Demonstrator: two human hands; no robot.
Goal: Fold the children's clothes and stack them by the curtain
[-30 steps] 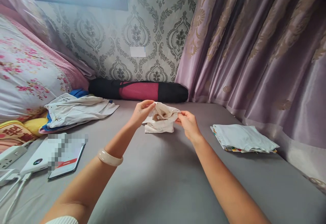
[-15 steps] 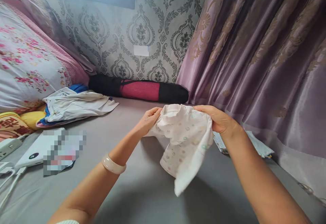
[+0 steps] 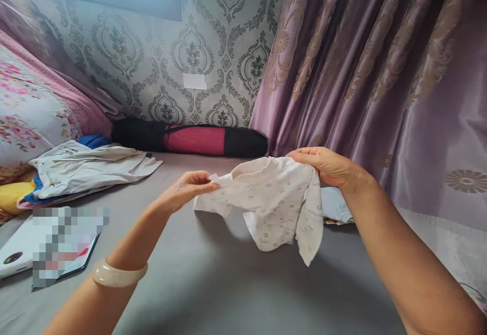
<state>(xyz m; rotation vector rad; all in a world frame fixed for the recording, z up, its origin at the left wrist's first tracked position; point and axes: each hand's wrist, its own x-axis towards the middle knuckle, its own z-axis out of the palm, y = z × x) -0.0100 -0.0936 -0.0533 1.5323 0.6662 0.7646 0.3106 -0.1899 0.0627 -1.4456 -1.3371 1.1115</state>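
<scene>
Fingers [image 3: 207,188] pinch the white shirt [image 3: 272,198], left hand [image 3: 184,190] and right hand [image 3: 333,167] holding it by the shoulders over the sheet [image 3: 228,294]!

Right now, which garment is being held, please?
The patterned white shirt, between left hand and right hand; the clothes pile and folded stack are unheld.

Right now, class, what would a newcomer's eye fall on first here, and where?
First, the small white printed top, held up mid-picture between the left fingers and right fingers. Behind it, a long black-and-red bag lies along the foot of the patterned wall. The shiny purple curtain fills the upper right.
</scene>
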